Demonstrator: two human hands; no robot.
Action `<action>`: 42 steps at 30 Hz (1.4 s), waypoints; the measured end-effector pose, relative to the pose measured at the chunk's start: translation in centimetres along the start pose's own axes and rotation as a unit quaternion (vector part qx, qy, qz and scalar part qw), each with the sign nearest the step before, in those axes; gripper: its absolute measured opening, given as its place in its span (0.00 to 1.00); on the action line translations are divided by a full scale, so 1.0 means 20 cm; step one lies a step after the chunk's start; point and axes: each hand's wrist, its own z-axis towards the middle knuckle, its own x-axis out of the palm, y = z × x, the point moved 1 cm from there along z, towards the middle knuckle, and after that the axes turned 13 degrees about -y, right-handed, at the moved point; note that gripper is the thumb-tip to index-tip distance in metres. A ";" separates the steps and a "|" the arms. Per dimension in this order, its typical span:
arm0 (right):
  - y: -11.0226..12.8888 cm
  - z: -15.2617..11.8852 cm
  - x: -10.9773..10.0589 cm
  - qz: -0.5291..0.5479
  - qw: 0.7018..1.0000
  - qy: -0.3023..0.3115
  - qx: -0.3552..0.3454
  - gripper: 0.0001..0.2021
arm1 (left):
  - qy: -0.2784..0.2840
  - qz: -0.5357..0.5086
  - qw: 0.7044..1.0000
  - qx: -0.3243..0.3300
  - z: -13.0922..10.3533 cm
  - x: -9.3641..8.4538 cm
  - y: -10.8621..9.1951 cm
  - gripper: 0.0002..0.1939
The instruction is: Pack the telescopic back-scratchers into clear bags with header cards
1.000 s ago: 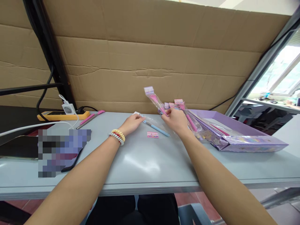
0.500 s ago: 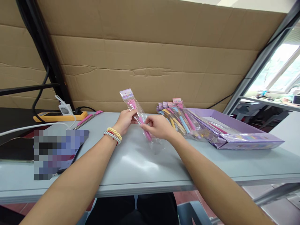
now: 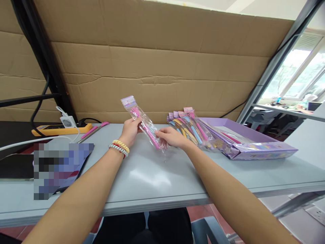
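Note:
A pink pen in a clear plastic bag (image 3: 150,135) with a printed purple header is held at a slant above the grey table. My left hand (image 3: 131,130) grips its upper part, thumb on the front, fingers behind. At the bag's right edge, lower down, my right hand (image 3: 171,135) pinches the clear plastic between thumb and fingers. Just right of it lies a fanned row of bagged pens (image 3: 194,130) in blue, yellow and pink. Their lower ends rest near a purple box (image 3: 264,153).
Cardboard (image 3: 152,61) walls off the back. At left are a yellow power strip (image 3: 61,129) with a white charger (image 3: 68,121), two loose pens (image 3: 93,131), a dark tablet-like slab (image 3: 16,166) and a blurred-out item (image 3: 61,169). The table's front edge (image 3: 157,205) runs before me.
My right hand has shifted from the pen's middle to the bag's right edge, and more of the pink pen now shows. The left hand keeps its hold. The view has shifted slightly.

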 end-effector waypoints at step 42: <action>-0.06 0.05 0.00 -0.037 0.916 -0.288 -0.277 0.11 | -0.140 -0.160 0.977 -0.013 0.05 -0.02 -0.05 0.11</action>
